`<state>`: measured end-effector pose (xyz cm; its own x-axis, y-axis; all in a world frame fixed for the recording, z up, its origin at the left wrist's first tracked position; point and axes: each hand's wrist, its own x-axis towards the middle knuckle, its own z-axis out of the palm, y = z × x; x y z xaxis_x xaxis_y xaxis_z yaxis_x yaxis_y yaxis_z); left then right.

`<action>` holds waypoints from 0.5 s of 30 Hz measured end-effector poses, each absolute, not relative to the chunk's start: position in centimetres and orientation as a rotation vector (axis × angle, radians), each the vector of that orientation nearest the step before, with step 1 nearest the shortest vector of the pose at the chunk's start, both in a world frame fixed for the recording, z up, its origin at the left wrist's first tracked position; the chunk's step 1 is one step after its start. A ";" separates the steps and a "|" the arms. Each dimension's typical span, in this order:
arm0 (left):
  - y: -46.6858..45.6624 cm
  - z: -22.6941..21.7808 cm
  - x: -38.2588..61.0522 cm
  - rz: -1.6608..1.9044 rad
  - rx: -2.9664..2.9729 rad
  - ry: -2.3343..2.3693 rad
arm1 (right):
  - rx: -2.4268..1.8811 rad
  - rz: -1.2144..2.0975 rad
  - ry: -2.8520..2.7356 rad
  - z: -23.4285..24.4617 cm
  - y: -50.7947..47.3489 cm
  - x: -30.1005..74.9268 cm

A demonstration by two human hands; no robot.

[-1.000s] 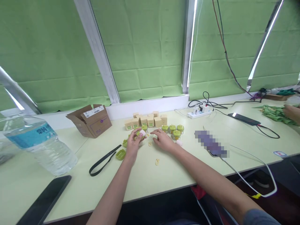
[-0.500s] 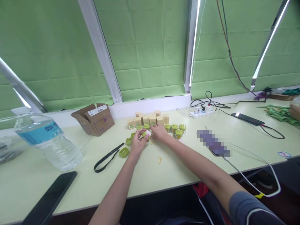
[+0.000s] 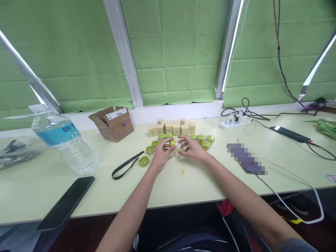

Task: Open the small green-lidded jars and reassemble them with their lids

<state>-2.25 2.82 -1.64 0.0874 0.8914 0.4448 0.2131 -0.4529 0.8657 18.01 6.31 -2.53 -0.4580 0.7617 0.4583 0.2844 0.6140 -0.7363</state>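
My left hand (image 3: 160,153) is closed around a small green-lidded container (image 3: 173,142), fingers behind it and thumb in front. A whitish part shows on its right side. My right hand (image 3: 193,147) sits just right of it, fingers curved and thumb apart; whether the fingertips touch the container is unclear. Several green lids (image 3: 143,161) lie left of my left hand. Several clear jars with green lids (image 3: 206,145) stand beyond my right hand. A small yellow loop (image 3: 182,172) lies in front of my hands, and another loop (image 3: 174,153) lies just below them.
Small beige boxes (image 3: 184,130) stand in rows behind the jars. At left are an open cardboard box (image 3: 118,127), a water bottle (image 3: 68,140), a black strap (image 3: 126,164) and a black phone (image 3: 67,203). A power strip (image 3: 234,124), cables and a blurred-out device (image 3: 246,159) lie right.
My right hand has drawn back from by the beige boxes and its fingers have spread. My left hand still holds the container. The view has shifted left.
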 end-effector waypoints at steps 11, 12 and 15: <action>3.4 -1.7 -2.7 1.327 1.647 1.109 | -0.692 1.121 -1.846 -2.5 6.9 18.4; 3.3 -1.6 -2.7 1.321 1.640 1.113 | -0.690 1.120 -1.853 -2.7 7.1 18.4; 3.0 -1.4 -2.5 1.309 1.635 1.139 | -0.692 1.110 -1.891 -2.9 7.4 18.6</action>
